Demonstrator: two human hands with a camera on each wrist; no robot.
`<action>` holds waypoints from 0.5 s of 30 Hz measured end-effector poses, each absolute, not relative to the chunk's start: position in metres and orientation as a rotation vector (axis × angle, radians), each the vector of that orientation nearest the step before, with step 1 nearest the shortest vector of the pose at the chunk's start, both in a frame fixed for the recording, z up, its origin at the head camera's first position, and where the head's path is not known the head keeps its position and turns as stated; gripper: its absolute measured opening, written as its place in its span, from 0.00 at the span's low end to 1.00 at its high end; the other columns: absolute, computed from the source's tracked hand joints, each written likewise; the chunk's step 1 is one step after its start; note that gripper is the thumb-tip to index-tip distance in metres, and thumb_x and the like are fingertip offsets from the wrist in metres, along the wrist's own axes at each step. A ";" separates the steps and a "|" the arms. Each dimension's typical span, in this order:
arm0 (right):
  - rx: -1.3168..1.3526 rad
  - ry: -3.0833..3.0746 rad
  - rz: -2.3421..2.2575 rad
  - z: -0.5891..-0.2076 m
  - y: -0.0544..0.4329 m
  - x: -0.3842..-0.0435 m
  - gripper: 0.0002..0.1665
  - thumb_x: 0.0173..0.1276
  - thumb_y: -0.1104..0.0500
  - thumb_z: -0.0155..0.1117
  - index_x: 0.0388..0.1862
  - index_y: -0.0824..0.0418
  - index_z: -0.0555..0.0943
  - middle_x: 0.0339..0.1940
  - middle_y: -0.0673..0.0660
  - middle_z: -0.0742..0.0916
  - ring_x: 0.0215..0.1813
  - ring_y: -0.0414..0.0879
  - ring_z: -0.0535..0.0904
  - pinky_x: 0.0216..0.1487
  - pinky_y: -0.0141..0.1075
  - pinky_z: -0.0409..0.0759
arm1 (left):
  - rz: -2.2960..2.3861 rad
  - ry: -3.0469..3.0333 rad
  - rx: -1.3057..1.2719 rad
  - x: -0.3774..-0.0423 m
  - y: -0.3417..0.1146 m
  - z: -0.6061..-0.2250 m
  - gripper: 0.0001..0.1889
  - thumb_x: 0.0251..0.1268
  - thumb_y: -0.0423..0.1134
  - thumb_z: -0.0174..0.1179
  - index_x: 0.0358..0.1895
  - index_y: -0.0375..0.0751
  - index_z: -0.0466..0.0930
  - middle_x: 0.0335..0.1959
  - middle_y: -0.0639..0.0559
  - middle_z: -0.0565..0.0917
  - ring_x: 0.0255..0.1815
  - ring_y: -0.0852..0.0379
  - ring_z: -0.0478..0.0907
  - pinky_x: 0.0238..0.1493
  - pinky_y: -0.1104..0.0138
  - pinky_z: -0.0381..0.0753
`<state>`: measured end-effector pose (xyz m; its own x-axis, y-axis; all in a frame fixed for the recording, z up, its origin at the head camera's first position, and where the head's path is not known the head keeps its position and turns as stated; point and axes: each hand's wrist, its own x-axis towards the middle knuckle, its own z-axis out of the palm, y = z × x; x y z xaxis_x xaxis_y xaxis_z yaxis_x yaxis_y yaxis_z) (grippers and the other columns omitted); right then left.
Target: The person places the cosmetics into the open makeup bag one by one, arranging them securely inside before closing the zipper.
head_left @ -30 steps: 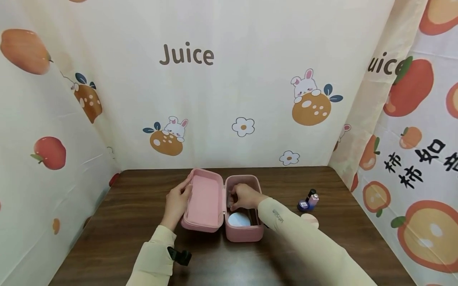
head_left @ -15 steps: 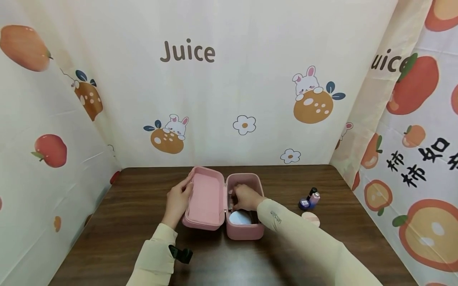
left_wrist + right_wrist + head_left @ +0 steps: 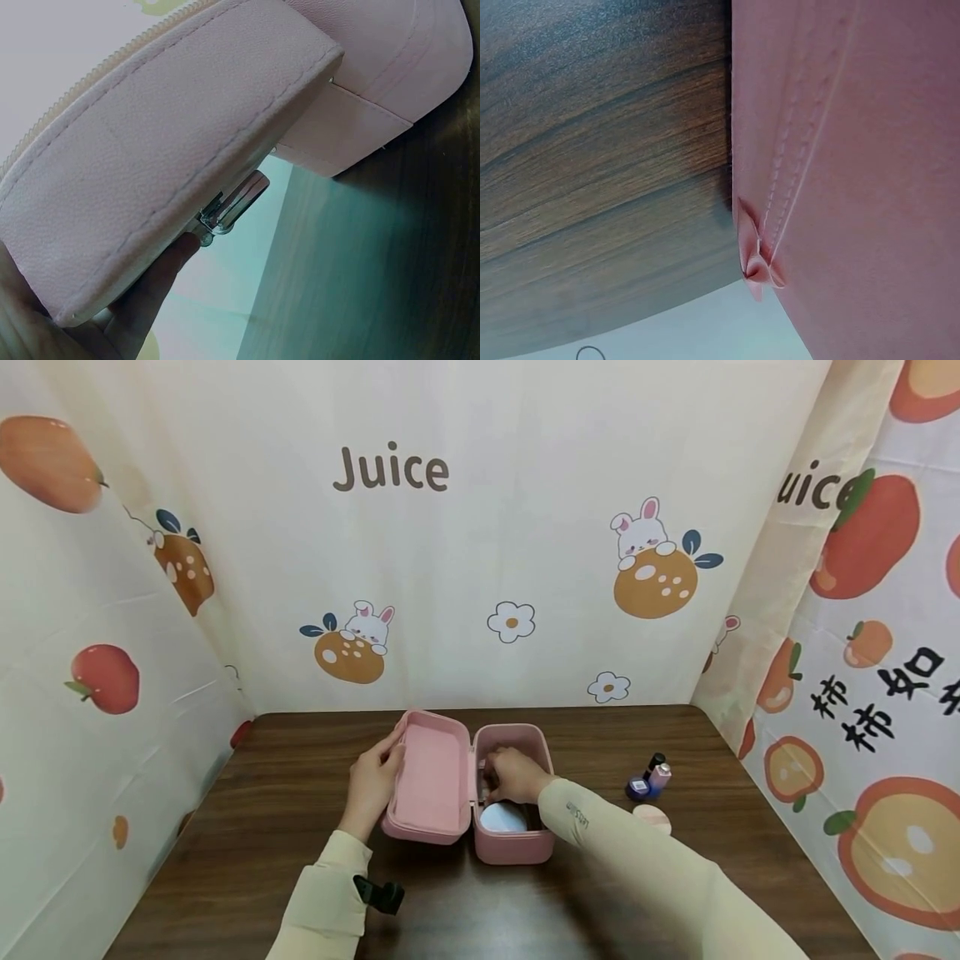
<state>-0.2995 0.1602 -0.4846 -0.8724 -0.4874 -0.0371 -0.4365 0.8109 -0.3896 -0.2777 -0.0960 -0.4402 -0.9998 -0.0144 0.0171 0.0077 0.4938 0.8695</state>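
At the far left hangs a pale cloth (image 3: 180, 735) printed with fruit, and the dark wood-grain table (image 3: 277, 818) begins beside it. The left hand (image 3: 371, 785), with a black device (image 3: 380, 895) strapped at its wrist, has its grip clamped on the outer edge of the pink lid (image 3: 432, 777), thumb on the inner side. A finger touches a metal clasp (image 3: 238, 202) on that edge, and a zip (image 3: 97, 71) runs along the lid's other edge.

The lid lies swung open to the left, joined along its right side to the pink case (image 3: 513, 849), which stands upright on the table. Inside the case, a pale round disc (image 3: 502, 817) sits at the near end, and the right hand (image 3: 519, 774) reaches in beyond it. The case wall hides part of that grip, so I cannot tell what its bent fingers hold, if anything.

Past the right sleeve (image 3: 637, 860) lie a round pale pad (image 3: 652, 818) and, farther back, 3 small containers close together: a blue jar (image 3: 637, 789), a black-capped bottle (image 3: 653, 767) and a pink-and-blue bottle (image 3: 658, 779).
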 end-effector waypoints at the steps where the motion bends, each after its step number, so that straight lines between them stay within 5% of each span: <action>1: -0.709 2.862 -0.561 -0.485 0.160 -0.299 0.21 0.49 0.55 0.82 0.37 0.61 0.81 0.34 0.53 0.83 0.40 0.46 0.74 0.48 0.41 0.74 | -1.569 -2.695 0.007 -0.278 -0.096 -0.440 0.22 0.77 0.47 0.49 0.71 0.57 0.68 0.71 0.42 0.70 0.68 0.41 0.70 0.56 0.51 0.73; 8: -0.595 2.875 -0.502 -0.488 0.158 -0.298 0.21 0.51 0.53 0.81 0.40 0.59 0.82 0.41 0.53 0.80 0.48 0.50 0.74 0.50 0.43 0.75 | -1.584 -2.679 0.021 -0.277 -0.095 -0.442 0.22 0.76 0.47 0.50 0.70 0.55 0.70 0.70 0.41 0.71 0.68 0.40 0.70 0.60 0.48 0.74; 15: -0.631 2.906 -0.479 -0.490 0.157 -0.299 0.21 0.50 0.52 0.82 0.37 0.58 0.82 0.36 0.51 0.78 0.43 0.47 0.73 0.47 0.43 0.75 | -1.577 -2.683 0.026 -0.277 -0.095 -0.441 0.22 0.76 0.47 0.50 0.71 0.56 0.70 0.70 0.41 0.71 0.67 0.40 0.71 0.58 0.48 0.74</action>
<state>-0.2994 0.1571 -0.4898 -0.9042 -0.4230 -0.0585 -0.3818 0.8622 -0.3328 -0.2774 -0.0950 -0.4412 -0.9994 -0.0291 0.0169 0.0006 0.4863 0.8738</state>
